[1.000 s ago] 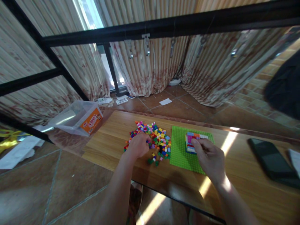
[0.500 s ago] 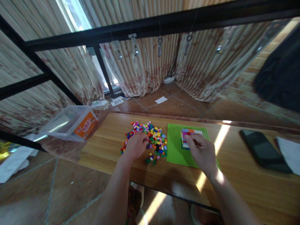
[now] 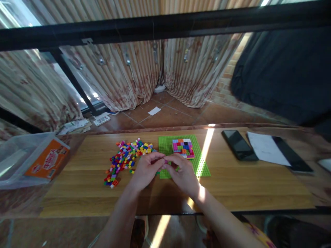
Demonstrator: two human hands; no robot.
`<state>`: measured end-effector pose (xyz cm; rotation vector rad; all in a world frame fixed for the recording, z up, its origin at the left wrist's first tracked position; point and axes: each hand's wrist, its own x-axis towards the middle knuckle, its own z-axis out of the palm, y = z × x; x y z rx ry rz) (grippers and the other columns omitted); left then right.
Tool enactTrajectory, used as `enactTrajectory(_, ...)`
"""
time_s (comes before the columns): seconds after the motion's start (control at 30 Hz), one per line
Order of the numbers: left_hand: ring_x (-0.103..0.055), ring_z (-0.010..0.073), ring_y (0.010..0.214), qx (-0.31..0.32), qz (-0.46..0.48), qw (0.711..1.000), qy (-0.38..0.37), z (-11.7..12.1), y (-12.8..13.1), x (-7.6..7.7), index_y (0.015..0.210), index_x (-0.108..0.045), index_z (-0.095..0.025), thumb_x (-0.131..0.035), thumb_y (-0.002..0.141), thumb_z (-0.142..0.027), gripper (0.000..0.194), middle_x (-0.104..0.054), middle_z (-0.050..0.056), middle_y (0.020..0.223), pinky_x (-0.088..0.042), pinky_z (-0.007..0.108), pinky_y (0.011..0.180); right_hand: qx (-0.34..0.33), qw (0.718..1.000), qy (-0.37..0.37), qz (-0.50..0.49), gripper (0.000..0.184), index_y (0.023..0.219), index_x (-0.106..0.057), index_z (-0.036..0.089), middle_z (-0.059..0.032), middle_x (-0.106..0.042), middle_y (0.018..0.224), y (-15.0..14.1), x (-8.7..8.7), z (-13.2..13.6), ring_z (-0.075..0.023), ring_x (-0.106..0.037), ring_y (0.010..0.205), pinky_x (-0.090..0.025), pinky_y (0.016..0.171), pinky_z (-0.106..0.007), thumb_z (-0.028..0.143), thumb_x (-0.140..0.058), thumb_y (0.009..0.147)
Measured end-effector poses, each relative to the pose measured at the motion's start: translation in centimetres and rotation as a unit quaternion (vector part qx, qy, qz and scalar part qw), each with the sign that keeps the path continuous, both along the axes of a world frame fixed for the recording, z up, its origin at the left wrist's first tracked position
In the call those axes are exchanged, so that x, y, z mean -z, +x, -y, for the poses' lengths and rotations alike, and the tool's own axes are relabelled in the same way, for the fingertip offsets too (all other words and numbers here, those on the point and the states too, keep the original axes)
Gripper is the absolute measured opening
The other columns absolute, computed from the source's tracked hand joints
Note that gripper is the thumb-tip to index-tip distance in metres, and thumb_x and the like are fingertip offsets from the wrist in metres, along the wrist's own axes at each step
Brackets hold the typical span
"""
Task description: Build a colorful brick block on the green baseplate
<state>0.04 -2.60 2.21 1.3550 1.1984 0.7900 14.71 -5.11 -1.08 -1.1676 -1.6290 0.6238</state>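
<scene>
My left hand [image 3: 147, 169] and my right hand [image 3: 183, 173] meet fingertip to fingertip at the near left part of the green baseplate [image 3: 163, 141]. Between their pinched fingers is a small toy brick [image 3: 166, 161], pinkish and mostly hidden. Just beyond my right hand, a flat block of multicoloured bricks [image 3: 183, 147] sits on the baseplate, its top a patchwork of several colours. Left of my left hand spreads a loose pile of small bricks [image 3: 126, 155].
The wooden table [image 3: 85, 175] carries a dark phone [image 3: 239, 145], a white paper [image 3: 267, 146] and a dark flat object [image 3: 292, 155] at the right. A clear plastic bin [image 3: 15, 151] with an orange label stands off the left end. A black rail [image 3: 144, 29] crosses beyond.
My right hand has come off the brick block and moved left to meet my left hand, which has left the pile. The camera view has turned right.
</scene>
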Motion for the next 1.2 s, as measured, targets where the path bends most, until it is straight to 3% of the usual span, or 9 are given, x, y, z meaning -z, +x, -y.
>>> enactTrajectory(0.13,-0.055,0.0106,0.057,-0.009,-0.005,1.0,-0.008,-0.4,0.6,-0.2,0.088,-0.07,-0.02,-0.062,0.079,-0.027,0.015,-0.065,-0.002,0.065,-0.045,0.021,0.053,0.023,0.999,-0.005,0.039,0.014,0.097,-0.07,0.023,-0.0043,-0.067,0.085,0.5,0.0,0.0,-0.0166,-0.063,0.074,-0.051,0.068,-0.028,0.024,-0.06,0.088)
enactTrajectory(0.4,-0.063,0.0123,0.065,-0.024,0.085,0.995,-0.055,-1.1,2.0,1.3,0.095,-0.068,-0.014,-0.069,0.074,-0.038,0.032,-0.069,0.002,0.072,-0.05,0.023,0.062,0.037,0.998,0.003,0.042,0.024,0.099,-0.07,0.023,-0.0067,-0.067,0.089,1.2,-0.5,0.0,-0.0173,-0.065,0.08,-0.052,0.073,-0.029,0.022,-0.047,0.094)
enactTrajectory(0.5,-0.062,0.0122,0.064,-0.011,0.058,0.998,-0.019,-1.5,1.4,1.5,0.094,-0.068,-0.014,-0.066,0.076,-0.035,0.027,-0.069,0.002,0.072,-0.049,0.023,0.06,0.039,0.998,0.007,0.047,0.022,0.099,-0.07,0.022,-0.0063,-0.067,0.09,1.2,-0.5,-0.2,-0.0166,-0.065,0.079,-0.052,0.074,-0.029,0.021,-0.048,0.094)
enactTrajectory(0.6,-0.063,0.014,0.067,0.008,-0.047,0.996,0.072,-2.3,-0.6,1.7,0.088,-0.071,-0.015,-0.062,0.079,-0.029,0.019,-0.07,0.002,0.073,-0.048,0.024,0.062,0.037,0.997,0.018,0.066,0.02,0.099,-0.069,0.02,-0.0064,-0.068,0.091,0.9,-0.3,-0.2,-0.017,-0.066,0.08,-0.052,0.074,-0.029,0.021,-0.05,0.093)
enactTrajectory(0.73,-0.065,0.016,0.073,-0.009,-0.22,0.96,0.171,-2.9,-4.0,1.8,0.08,-0.073,-0.017,-0.058,0.08,-0.02,0.016,-0.073,0.003,0.078,-0.048,0.026,0.07,0.017,0.995,0.024,0.096,0.02,0.098,-0.068,0.02,-0.0062,-0.068,0.091,0.7,0.0,0.0,-0.0173,-0.067,0.08,-0.053,0.072,-0.029,0.022,-0.049,0.094)
enactTrajectory(0.93,-0.065,0.0158,0.077,-0.065,-0.332,0.924,0.179,-2.8,-7.5,2.0,0.075,-0.074,-0.021,-0.061,0.074,-0.013,0.015,-0.074,0.0,0.079,-0.048,0.025,0.072,0.001,0.992,0.038,0.12,0.019,0.097,-0.068,0.019,-0.0065,-0.069,0.092,0.8,0.4,-0.2,-0.0178,-0.068,0.082,-0.053,0.072,-0.028,0.025,-0.05,0.094)
enactTrajectory(1.03,-0.065,0.0161,0.074,-0.145,-0.369,0.902,0.172,-3.7,-9.0,1.8,0.082,-0.074,-0.021,-0.059,0.079,-0.018,0.015,-0.074,0.002,0.081,-0.048,0.026,0.071,0.0,0.991,0.046,0.125,0.019,0.096,-0.068,0.019,-0.0066,-0.069,0.093,0.8,0.4,-0.3,-0.0183,-0.068,0.083,-0.053,0.071,-0.028,0.026,-0.05,0.094)
enactTrajectory(1.13,-0.066,0.0184,0.08,-0.261,-0.415,0.854,0.176,-5.4,-10.1,1.6,0.097,-0.072,-0.018,-0.057,0.084,-0.023,0.02,-0.073,0.007,0.095,-0.048,0.028,0.075,-0.004,0.99,0.042,0.132,0.019,0.096,-0.068,0.019,-0.0065,-0.069,0.092,0.8,0.5,-0.4,-0.0184,-0.068,0.084,-0.053,0.07,-0.028,0.027,-0.05,0.094)
enactTrajectory(1.2,-0.066,0.0202,0.088,-0.292,-0.436,0.833,0.176,-6.6,-10.3,1.8,0.103,-0.069,-0.017,-0.057,0.085,-0.025,0.024,-0.072,0.009,0.103,-0.048,0.029,0.08,-0.01,0.99,0.037,0.136,0.019,0.096,-0.068,0.019,-0.0061,-0.069,0.092,0.7,0.7,-0.5,-0.0178,-0.068,0.082,-0.053,0.069,-0.027,0.026,-0.05,0.094)
